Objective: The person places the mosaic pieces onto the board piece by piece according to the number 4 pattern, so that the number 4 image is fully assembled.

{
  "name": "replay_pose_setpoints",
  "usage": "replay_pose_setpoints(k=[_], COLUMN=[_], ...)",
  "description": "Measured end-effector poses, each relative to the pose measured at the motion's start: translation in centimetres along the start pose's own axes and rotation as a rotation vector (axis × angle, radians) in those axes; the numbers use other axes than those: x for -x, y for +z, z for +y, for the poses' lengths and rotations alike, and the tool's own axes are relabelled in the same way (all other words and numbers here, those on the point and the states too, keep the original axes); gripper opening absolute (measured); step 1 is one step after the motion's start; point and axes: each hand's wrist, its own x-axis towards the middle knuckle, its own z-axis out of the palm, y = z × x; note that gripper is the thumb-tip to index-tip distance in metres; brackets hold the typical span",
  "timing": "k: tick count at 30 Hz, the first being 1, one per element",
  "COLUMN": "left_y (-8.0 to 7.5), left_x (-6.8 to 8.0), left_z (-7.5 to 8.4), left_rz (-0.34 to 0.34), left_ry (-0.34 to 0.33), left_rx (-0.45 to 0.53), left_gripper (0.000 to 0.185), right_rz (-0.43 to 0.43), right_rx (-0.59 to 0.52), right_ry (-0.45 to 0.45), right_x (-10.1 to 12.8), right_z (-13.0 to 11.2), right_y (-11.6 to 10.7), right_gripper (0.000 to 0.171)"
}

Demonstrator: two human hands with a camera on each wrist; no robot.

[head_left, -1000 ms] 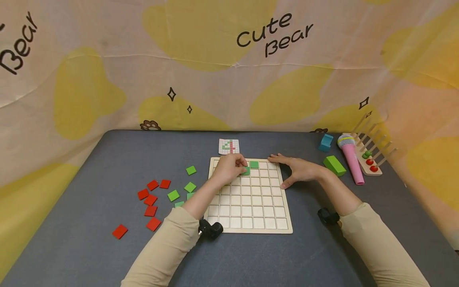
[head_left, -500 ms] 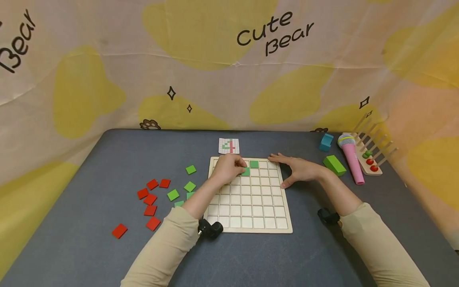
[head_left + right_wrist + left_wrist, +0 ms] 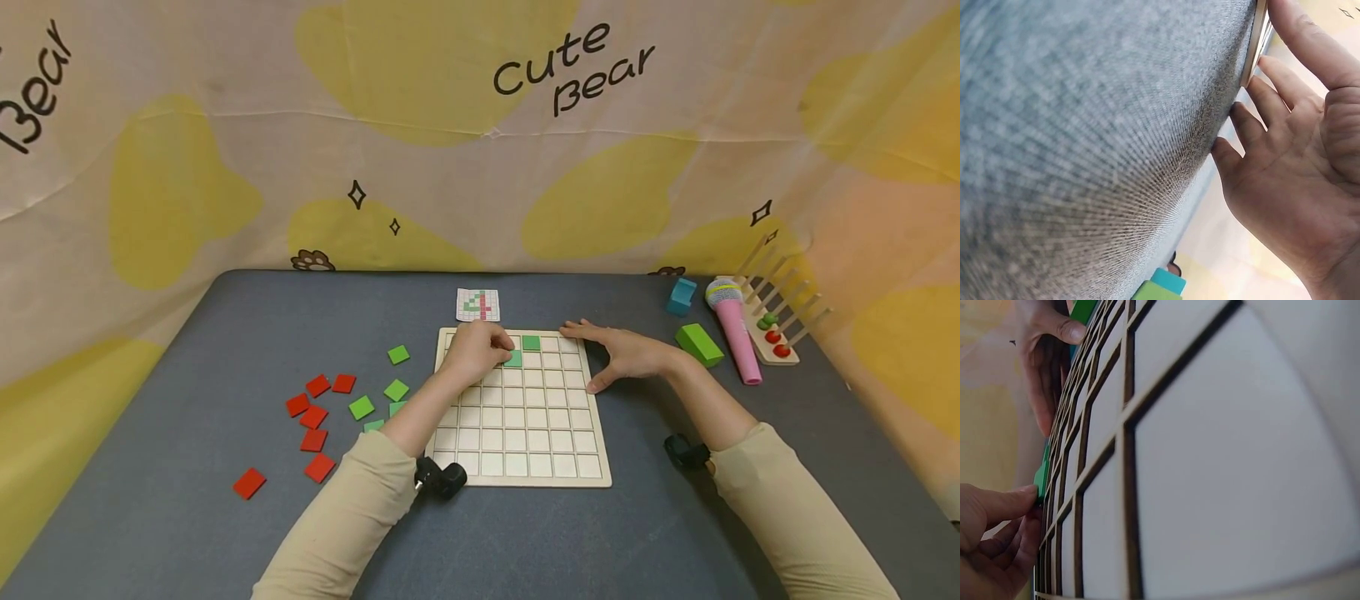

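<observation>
A white grid board (image 3: 525, 417) with a pale wooden frame lies on the table. At its top rows, my left hand (image 3: 474, 354) pinches a green square tile (image 3: 512, 359) with thumb and fingertips. The left wrist view shows the thumb on the green tile (image 3: 1040, 481), low against the grid. Another green tile (image 3: 531, 342) sits in a top-row cell, up and right of it. My right hand (image 3: 630, 354) rests at the board's right edge, fingers spread. In the right wrist view, its fingertips touch near the board's edge (image 3: 1255, 44).
Loose red tiles (image 3: 313, 417) and green tiles (image 3: 362, 407) lie left of the board. A small pattern card (image 3: 477, 305) is behind it. To the right are a blue block (image 3: 681, 297), a green block (image 3: 700, 345), a pink toy microphone (image 3: 735, 333) and a pegged rack (image 3: 780, 350).
Almost nothing moves. My left hand stays at the green tile and my right hand stays at the board's edge; the head view shifts very slightly.
</observation>
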Motion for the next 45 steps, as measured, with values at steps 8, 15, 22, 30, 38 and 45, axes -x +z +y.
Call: replay_pose_setpoints(k=[8,15,22,30,38,45], left_y=[0.0,-0.6,-3.4,-7.2,-10.4,-12.1], left_x=[-0.1,0.0,0.9,2.9,5.5,6.1], left_z=[0.2,0.1,0.0,-1.3,-3.5,-5.8], left_rz=[0.010,-0.034,-0.077,-0.091,-0.105,-0.070], left_ry=[0.007,0.032,0.045,0.037,0.011,-0.010], left_rx=[-0.040,-0.019,0.025,0.037,0.021,-0.015], left_gripper=[0.002,0.009,0.018,0.024,0.029,0.029], right_rz=[0.000,0.000,0.001,0.005,0.005,0.007], right_rx=[0.000,0.007,0.013,0.005,0.014,0.017], right_ry=[0.005,0.004,0.012,0.013,0.011,0.012], right_x=[0.1,0.0,-0.1,0.0,-0.1,0.0], right_z=[0.0,-0.2,-0.1,0.1,-0.1,0.1], right_y=[0.0,-0.1,0.0,0.0,0.1,0.0], right_gripper=[0.104,0.102,0.103,0.103,0.103,0.103])
